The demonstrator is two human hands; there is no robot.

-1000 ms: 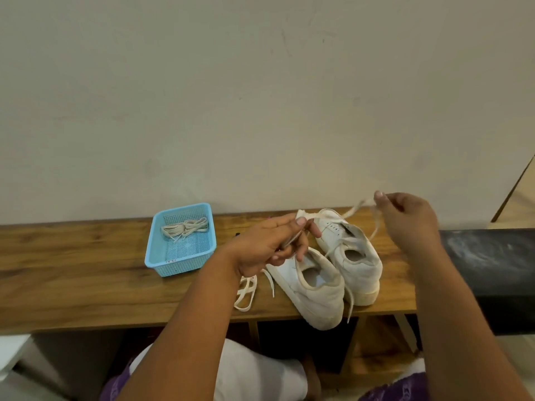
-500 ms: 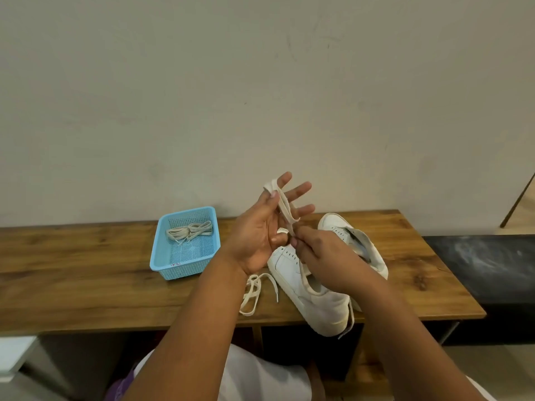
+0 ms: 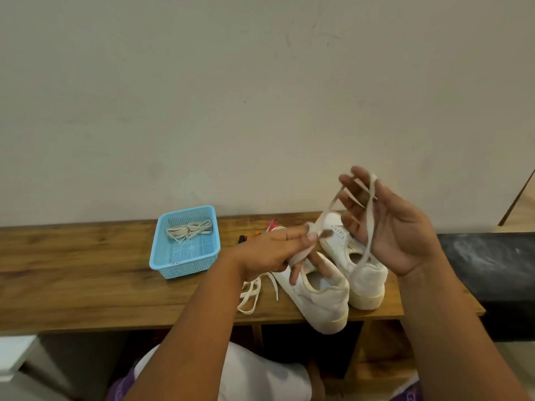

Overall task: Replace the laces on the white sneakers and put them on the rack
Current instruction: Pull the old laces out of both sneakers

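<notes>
Two white sneakers, both unlaced, stand side by side on the wooden bench (image 3: 86, 279), heels toward me: the left one (image 3: 318, 299) and the right one (image 3: 364, 282). My right hand (image 3: 396, 230) is raised above the right sneaker, palm facing me and fingers spread. A cream lace (image 3: 369, 224) is looped over its fingers and hangs down across the palm toward that shoe. My left hand (image 3: 272, 250) hovers over the left sneaker's toe and pinches the same lace between thumb and forefinger.
A blue plastic basket (image 3: 185, 269) at the bench's back holds a bundle of laces (image 3: 189, 230). Another loose lace (image 3: 250, 293) lies left of the sneakers. Small coloured items (image 3: 256, 233) lie behind my left hand. A dark ledge (image 3: 486, 261) adjoins on the right; open compartments (image 3: 312, 342) sit below.
Half a second ago the lace was wound over my raised left hand while the right pinched it. Now the right hand is raised with the lace and the left has dropped and pinches it.
</notes>
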